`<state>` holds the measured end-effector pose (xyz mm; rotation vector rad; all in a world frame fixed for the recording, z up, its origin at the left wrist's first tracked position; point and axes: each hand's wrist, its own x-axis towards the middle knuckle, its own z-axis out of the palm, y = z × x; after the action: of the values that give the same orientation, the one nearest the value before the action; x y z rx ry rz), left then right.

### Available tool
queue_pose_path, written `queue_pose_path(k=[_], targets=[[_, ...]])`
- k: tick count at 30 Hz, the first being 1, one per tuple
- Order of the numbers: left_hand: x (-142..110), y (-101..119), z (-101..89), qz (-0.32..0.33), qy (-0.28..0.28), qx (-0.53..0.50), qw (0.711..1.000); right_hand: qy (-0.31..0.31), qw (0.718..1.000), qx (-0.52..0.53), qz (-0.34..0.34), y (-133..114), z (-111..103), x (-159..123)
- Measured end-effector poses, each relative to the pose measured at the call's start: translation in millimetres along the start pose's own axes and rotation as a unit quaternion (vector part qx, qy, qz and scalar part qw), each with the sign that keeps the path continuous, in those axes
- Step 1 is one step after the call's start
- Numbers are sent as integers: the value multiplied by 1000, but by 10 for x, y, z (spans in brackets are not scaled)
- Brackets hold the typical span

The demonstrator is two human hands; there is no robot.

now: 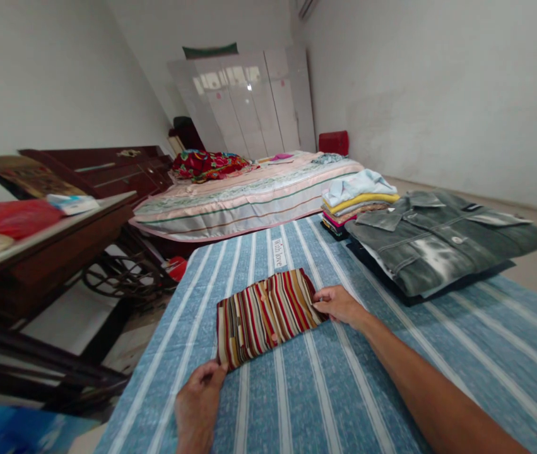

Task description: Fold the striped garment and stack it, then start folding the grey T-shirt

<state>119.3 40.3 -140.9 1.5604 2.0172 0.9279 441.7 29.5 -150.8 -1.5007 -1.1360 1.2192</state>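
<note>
A striped shirt (268, 315) in red, tan, white and black lies folded into a flat rectangle on the blue-and-white striped cloth (291, 403). At its near left corner, the thumb and fingers of my left hand (199, 400) are pinched on the fabric. My right hand (341, 304) grips the shirt's right edge between thumb and fingers. To the right of that hand rests a folded grey-green denim jacket (443, 233), on top of darker folded clothing. Behind the jacket stands a small stack of folded clothes (356, 198), light blue and yellow at its top.
At the left is a wooden table (102, 214) with a red plastic bag (12, 217) on it and a dark wheel (117, 275) beneath. Beyond the striped cloth is a bed (249, 205) with a red floral bundle (211, 165). A pale wardrobe (249, 104) stands behind.
</note>
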Motion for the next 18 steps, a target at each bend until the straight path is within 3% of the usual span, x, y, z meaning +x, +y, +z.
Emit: queue_pose_path(k=[3,14,18], targets=[[29,-29,7,-15,-25,-9,1000,21,1000,-2,0,16,35,44],[46,13,-2,-52,-19,-31,998,51,998,45,-17,11,27,75],[21,58,-17,-65,-24,-35,997,25,998,48,-10,-19,-10,32]])
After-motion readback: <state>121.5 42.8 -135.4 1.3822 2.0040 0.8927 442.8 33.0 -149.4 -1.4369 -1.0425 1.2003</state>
